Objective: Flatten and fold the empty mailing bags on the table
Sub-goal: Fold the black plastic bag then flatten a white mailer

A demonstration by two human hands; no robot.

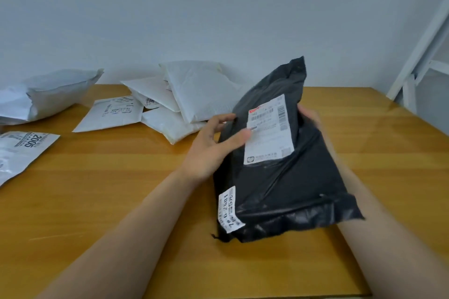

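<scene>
ok so I'm looking down from the head cam. Both hands are on the black mailing bag, which sits tilted over the middle-right of the wooden worktop, far end lifted toward the wall; can't tell if the near end touches the wood.

Left hand: thumb lies across the front of the bag right by the big white shipping label, the other fingers curl round the bag's left edge, so it's gripping that edge. A bit motion-blurred tbh.

Right hand: mostly hidden behind the bag, I only see fingertips wrapping over the right edge near the label's top corner. Looks like it holds that side, but how far the fingers are spread I can't tell.

There's a 2nd smaller label on the near left corner of the bag.

Behind it, a pile of white padded mailers near the wall, one flat white mailer w/ a label, a grey poly bag far left and another printed grey bag at the left edge. White metal frame on the right.
</scene>
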